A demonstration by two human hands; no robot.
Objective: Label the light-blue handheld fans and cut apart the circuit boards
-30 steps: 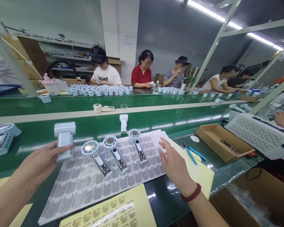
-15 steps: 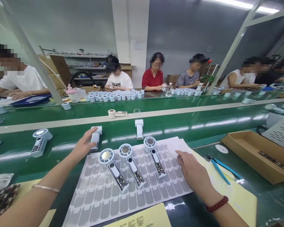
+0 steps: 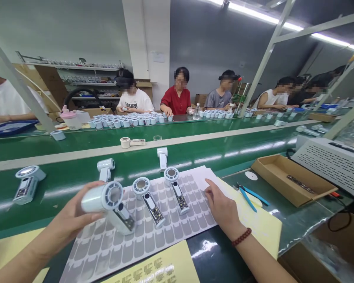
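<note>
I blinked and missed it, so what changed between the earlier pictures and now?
The left hand set a blue gadget down on the green belt and let go. Then it came back toward the sheet and took hold of the leftmost gadget there, which is now tilted sideways. The middle gadget and the right gadget stayed on the sheet, and the right hand stayed by the sheet's right end.

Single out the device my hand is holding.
The leftmost pale-blue device over the patterned sheet: the left hand grips its round head; the other two there lie untouched.
</note>
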